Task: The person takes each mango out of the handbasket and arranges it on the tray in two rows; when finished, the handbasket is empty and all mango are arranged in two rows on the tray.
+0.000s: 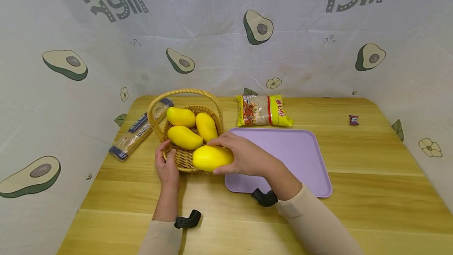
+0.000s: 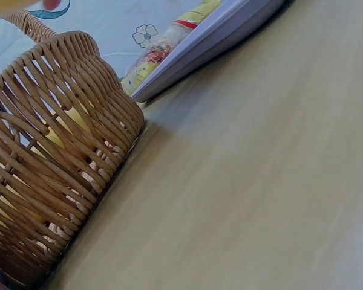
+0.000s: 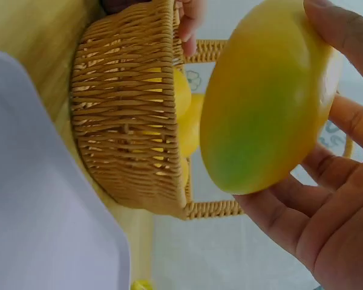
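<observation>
My right hand (image 1: 245, 154) grips a yellow mango (image 1: 212, 158) between thumb and fingers, above the front right rim of a wicker basket (image 1: 184, 162). Seen from the right wrist, this mango (image 3: 260, 103) has a green patch on its lower side. Three more yellow mangoes, one of them a mango (image 1: 185, 137) near the middle, lie inside the basket. My left hand (image 1: 167, 170) holds the basket's front left rim, its fingertips (image 3: 190, 24) reaching over the edge. The left wrist view shows the basket's woven side (image 2: 60, 145) close up.
Right of the basket lies a lilac tray (image 1: 304, 156), partly under my right forearm. Behind it is a yellow-ended food bag (image 1: 262, 110). A long clear packet with blue ends (image 1: 139, 131) lies left of the basket, and a small purple wrapped sweet (image 1: 354, 120) at the far right.
</observation>
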Available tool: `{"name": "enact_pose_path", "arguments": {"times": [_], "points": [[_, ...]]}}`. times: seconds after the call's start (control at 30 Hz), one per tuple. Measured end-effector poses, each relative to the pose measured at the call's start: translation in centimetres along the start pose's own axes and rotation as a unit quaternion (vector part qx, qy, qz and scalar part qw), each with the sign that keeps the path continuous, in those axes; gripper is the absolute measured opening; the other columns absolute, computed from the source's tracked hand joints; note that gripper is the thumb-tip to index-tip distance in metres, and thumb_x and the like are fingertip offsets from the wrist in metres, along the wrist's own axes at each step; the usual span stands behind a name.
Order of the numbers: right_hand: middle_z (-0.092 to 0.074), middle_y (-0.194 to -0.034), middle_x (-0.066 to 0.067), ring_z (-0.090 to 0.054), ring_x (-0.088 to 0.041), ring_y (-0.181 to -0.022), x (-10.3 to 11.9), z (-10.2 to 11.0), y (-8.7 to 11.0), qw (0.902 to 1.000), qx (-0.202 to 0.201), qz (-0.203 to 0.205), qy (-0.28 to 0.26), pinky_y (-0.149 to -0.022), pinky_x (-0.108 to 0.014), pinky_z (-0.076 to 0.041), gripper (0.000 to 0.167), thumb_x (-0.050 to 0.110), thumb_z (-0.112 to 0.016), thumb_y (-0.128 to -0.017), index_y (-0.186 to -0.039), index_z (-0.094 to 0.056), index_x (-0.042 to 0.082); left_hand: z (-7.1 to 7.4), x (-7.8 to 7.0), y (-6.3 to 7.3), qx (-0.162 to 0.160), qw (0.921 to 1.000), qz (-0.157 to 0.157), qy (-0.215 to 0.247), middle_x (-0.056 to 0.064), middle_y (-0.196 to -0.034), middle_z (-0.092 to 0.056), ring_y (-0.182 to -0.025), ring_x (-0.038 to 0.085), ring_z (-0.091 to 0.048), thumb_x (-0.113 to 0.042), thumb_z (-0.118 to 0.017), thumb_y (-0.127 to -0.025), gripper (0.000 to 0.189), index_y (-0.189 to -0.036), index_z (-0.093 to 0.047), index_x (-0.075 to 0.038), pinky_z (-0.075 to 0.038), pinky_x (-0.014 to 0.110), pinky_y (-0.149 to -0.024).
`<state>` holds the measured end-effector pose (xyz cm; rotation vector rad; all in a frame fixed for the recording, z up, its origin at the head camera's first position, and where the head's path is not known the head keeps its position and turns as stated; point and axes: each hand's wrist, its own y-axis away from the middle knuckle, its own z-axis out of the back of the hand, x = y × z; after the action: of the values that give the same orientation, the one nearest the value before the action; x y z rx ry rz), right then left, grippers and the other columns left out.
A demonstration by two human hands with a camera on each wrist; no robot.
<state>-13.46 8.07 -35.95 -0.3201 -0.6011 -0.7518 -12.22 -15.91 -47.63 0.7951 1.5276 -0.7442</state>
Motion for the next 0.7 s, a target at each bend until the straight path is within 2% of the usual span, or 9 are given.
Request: {"name": "enact_pose_path", "arguments": {"times": [0.2, 0.33, 0.43, 0.57, 0.7], "points": [[-0.058, -0.125, 0.002, -0.056, -0.014, -0.111, -0.6, 0.0, 2.6, 0.9999, 0.008, -0.005, 0.014, -0.101, -0.040, -0.051, 0.070, 0.037, -0.090, -0.076, -0.139, -0.061, 0.025, 0.0, -0.1, -0.1, 0.001, 1.0000, 0.004, 0.002, 0.007, -0.147, -0.052, -0.150, 0.019, -0.031, -0.005, -0.052, -0.097, 0.036, -0.132, -0.058, -0.001, -0.018, 0.042, -0.124], [-0.060, -0.131, 0.000, -0.058, -0.017, -0.117, -1.7, 0.3, 4.2, 0.9988, 0.019, -0.027, 0.035, -0.103, -0.044, -0.051, 0.074, 0.035, -0.090, -0.076, -0.142, -0.059, 0.022, -0.1, -0.1, 0.0, 0.002, 1.0000, 0.006, 0.006, 0.006, -0.146, -0.052, -0.150, 0.019, -0.032, -0.004, -0.052, -0.097, 0.036, -0.132, -0.057, 0.001, -0.020, 0.042, -0.123], [-0.062, -0.136, -0.001, -0.058, -0.021, -0.121, -2.9, 0.7, 5.0, 0.9970, 0.017, -0.059, 0.047, -0.104, -0.047, -0.049, 0.079, 0.037, -0.090, -0.076, -0.145, -0.056, 0.020, 0.0, -0.1, -0.1, 0.005, 0.9999, 0.007, 0.007, 0.008, -0.148, -0.051, -0.151, 0.020, -0.030, -0.005, -0.052, -0.097, 0.035, -0.132, -0.057, 0.000, -0.019, 0.044, -0.124], [-0.062, -0.134, -0.005, -0.058, -0.023, -0.114, -4.4, 1.0, 5.5, 0.9942, -0.024, -0.102, 0.024, -0.099, -0.047, -0.050, 0.083, 0.037, -0.090, -0.075, -0.147, -0.054, 0.018, 0.0, -0.1, -0.1, 0.004, 1.0000, 0.000, 0.007, 0.008, -0.149, -0.051, -0.151, 0.022, -0.031, -0.006, -0.052, -0.097, 0.035, -0.131, -0.058, -0.001, -0.021, 0.043, -0.123], [-0.058, -0.132, -0.014, -0.057, -0.027, -0.108, -5.7, 0.9, 5.2, 0.9851, -0.074, -0.155, -0.002, -0.091, -0.047, -0.051, 0.086, 0.042, -0.088, -0.076, -0.149, -0.050, 0.016, 0.0, -0.1, 0.0, 0.004, 1.0000, 0.000, 0.008, 0.008, -0.148, -0.051, -0.151, 0.023, -0.031, -0.005, -0.052, -0.097, 0.035, -0.131, -0.058, -0.001, -0.021, 0.042, -0.123]]}}
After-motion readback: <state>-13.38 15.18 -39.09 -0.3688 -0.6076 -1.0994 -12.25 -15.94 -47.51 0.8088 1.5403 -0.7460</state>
